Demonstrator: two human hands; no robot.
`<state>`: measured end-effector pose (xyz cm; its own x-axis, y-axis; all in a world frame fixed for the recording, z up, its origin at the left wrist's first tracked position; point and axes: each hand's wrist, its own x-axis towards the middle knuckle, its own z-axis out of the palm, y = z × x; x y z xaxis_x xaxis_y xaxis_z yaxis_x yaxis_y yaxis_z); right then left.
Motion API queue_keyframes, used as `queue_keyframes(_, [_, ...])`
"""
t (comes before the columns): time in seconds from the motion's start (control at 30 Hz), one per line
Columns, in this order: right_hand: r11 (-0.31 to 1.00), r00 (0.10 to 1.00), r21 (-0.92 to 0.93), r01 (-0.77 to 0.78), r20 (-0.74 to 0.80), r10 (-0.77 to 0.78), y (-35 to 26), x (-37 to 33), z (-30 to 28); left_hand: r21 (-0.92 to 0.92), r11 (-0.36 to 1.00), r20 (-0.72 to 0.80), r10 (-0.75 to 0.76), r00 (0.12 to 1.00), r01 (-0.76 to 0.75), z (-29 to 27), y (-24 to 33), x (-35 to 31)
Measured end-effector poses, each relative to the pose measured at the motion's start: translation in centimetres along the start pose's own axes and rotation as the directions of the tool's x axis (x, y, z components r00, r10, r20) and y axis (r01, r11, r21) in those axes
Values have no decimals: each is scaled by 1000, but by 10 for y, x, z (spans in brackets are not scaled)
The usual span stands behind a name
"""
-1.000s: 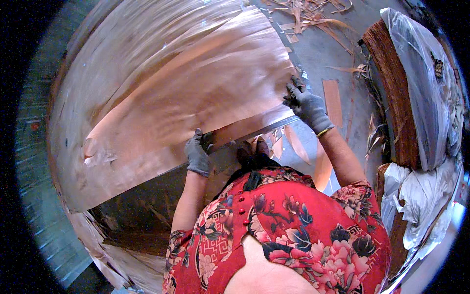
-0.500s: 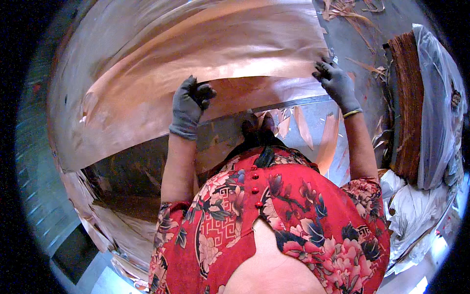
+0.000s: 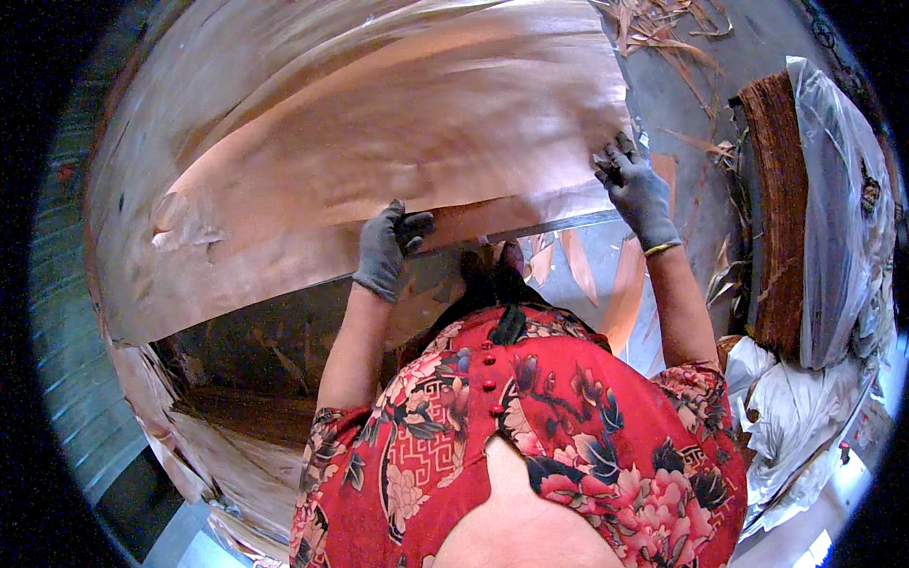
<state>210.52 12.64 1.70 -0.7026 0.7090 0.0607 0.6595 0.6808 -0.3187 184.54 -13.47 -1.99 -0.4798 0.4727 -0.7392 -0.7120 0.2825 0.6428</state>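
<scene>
A broad, thin sheet of reddish-tan wood veneer (image 3: 407, 133) lies across the work surface in front of me, its left corner ragged and slightly curled. Both my hands wear grey gloves with dark fingertips. My left hand (image 3: 386, 248) is closed at the sheet's near edge, fingers curled over it; its grip is partly hidden. At the right end of the same edge, my right hand (image 3: 639, 194) has its fingers bent onto the veneer near the corner. Beneath the sheet, a lower layer of veneer (image 3: 464, 223) shows along the near side.
To the right stands a tall stack of brown veneer (image 3: 781, 208) partly wrapped in clear plastic sheeting (image 3: 838, 227). Torn veneer strips (image 3: 668, 38) litter the grey floor at the upper right. More scraps (image 3: 578, 265) lie near my feet. White crumpled wrapping (image 3: 805, 407) sits at the lower right.
Both hands have come nearer to my body, the left also moving rightward. The veneer's near edge has come down with them and lies flatter, its raised fold gone.
</scene>
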Motion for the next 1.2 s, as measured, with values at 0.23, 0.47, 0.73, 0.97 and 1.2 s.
queue_keyframes(0.23, [990, 997, -130, 49, -57, -57, -5, 1, 7, 547, 830, 159, 25, 987, -109, 2, 19, -17])
queue_keyframes(0.47, [981, 1000, -194, 17, 1, -17, -8, 2, 7, 858, -354, 486, 794, 365, -373, 66, 39, -4])
queue_keyframes(0.73, [976, 982, 207, -72, 186, 32, -50, 7, -26, 854, -383, 517, 694, 500, -352, 51, 9, 56])
queue_keyframes(0.97, [808, 756, 495, -319, 647, -98, -111, 37, 6, 833, -322, 518, 741, 428, -450, 47, 6, 61])
queue_keyframes(1.2, [584, 635, 578, -570, 761, -134, -131, 50, 25, 783, -221, 453, 843, 289, -582, 40, -2, 74])
